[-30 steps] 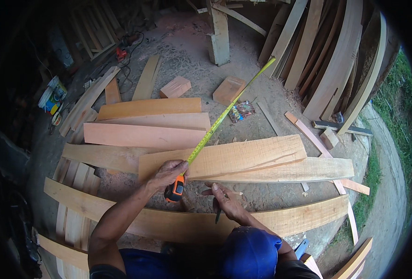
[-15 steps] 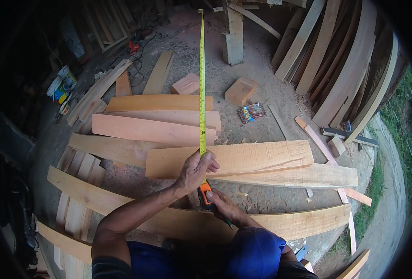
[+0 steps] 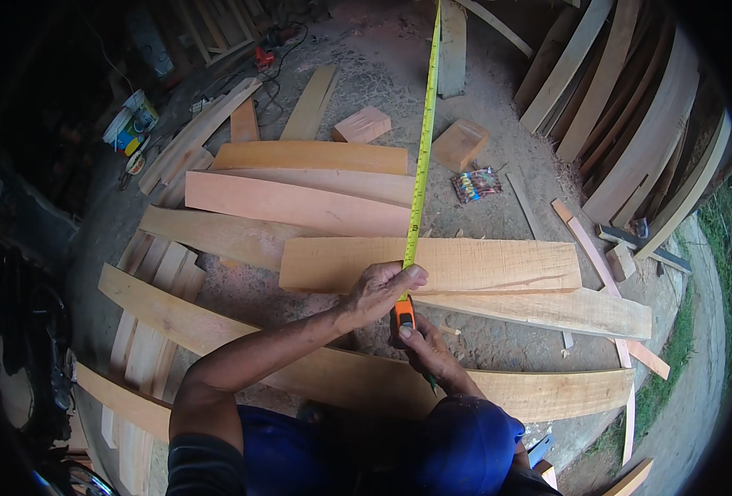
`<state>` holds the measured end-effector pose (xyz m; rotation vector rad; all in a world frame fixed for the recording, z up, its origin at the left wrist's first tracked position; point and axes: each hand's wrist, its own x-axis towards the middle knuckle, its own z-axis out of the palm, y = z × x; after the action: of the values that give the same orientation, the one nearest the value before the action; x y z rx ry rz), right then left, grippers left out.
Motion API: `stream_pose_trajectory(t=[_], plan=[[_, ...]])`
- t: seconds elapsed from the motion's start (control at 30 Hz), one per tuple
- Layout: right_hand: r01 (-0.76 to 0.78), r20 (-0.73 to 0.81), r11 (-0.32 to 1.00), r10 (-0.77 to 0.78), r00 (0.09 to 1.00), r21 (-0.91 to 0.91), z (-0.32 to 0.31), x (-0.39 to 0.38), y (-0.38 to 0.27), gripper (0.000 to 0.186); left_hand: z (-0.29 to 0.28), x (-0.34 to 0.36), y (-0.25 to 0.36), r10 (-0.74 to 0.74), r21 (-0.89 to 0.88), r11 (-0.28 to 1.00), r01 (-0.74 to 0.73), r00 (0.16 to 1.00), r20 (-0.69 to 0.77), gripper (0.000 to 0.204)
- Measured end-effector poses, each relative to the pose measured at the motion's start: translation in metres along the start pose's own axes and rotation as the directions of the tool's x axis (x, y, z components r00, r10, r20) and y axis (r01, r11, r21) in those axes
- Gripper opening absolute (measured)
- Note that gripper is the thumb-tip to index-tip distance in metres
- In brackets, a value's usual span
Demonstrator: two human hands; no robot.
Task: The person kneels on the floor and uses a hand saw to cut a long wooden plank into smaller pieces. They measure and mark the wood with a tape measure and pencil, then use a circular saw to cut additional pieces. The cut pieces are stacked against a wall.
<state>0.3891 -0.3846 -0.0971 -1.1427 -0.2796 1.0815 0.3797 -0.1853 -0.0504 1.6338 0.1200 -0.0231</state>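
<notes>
My left hand (image 3: 382, 289) grips the yellow tape blade (image 3: 420, 186) just above the orange-and-black tape measure case (image 3: 403, 314). The blade stretches away, slightly rightward, to the top of the view. My right hand (image 3: 428, 355) is closed on the case, its thumb along the front, with a slim dark pencil-like stick (image 3: 432, 382) poking out below. Beneath the blade lie a pale thick board (image 3: 498, 264) and pink planks (image 3: 291, 198). A long curved board (image 3: 548, 388) lies close to my knees, which are in blue cloth.
Planks lean at the upper right (image 3: 647, 140) beside an upright post (image 3: 453, 62). Wooden blocks (image 3: 362, 126), a printed packet (image 3: 477, 186), buckets (image 3: 130, 124) and a red power tool (image 3: 265, 58) lie farther off. A grass edge (image 3: 717, 248) runs along the right.
The tape swung from slanting up-right to nearly straight ahead, then moved rightward in the picture with both hands. My right hand took hold of the case. The whole view shifted.
</notes>
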Motion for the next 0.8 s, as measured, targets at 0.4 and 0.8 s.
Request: stream_pose_trajectory(t=[0.4,0.8], plan=[[0.026,-0.123,1.000,-0.028,0.992,-0.017,-0.029,-0.013,0.013,0.061,-0.018,-0.007,-0.030,-0.174,-0.141,0.979,0.150,0.969,-0.175,0.100],[-0.378,-0.401,0.324,-0.005,0.916,-0.867,-0.069,-0.142,-0.012,0.089,-0.006,-0.041,0.189,0.485,0.478,0.695,-0.537,0.841,0.240,0.027]])
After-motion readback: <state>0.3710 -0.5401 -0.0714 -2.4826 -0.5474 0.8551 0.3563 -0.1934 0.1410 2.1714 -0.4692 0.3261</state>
